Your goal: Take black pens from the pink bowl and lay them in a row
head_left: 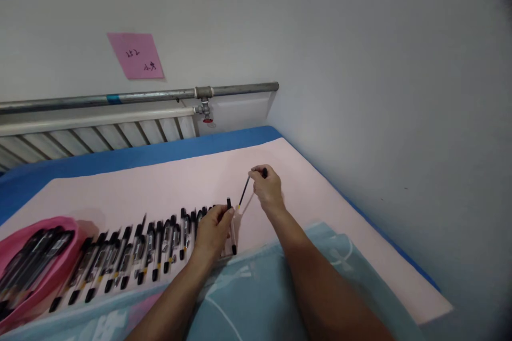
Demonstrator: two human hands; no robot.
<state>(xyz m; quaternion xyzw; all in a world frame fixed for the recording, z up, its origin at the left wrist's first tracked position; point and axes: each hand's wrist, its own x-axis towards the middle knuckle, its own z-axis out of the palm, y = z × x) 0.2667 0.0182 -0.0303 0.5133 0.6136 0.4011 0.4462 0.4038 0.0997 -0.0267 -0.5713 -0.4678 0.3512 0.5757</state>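
Beside a pale wall [384,96] lies a pink-covered surface [180,178], bearing a row of pens [158,248] and, left of it, a pink basin [81,234] holding more. At the row's right end is the left hand [215,226], then the right hand [269,187]. Left fingers clamp an almost upright pen barrel [232,234]; right fingers pinch a thin, yellow-tipped dark refill [244,189].

pen barrel [233,233]: clear, black-ended, held | refill [244,190]: dark, yellow-tipped, slanted, beside barrel
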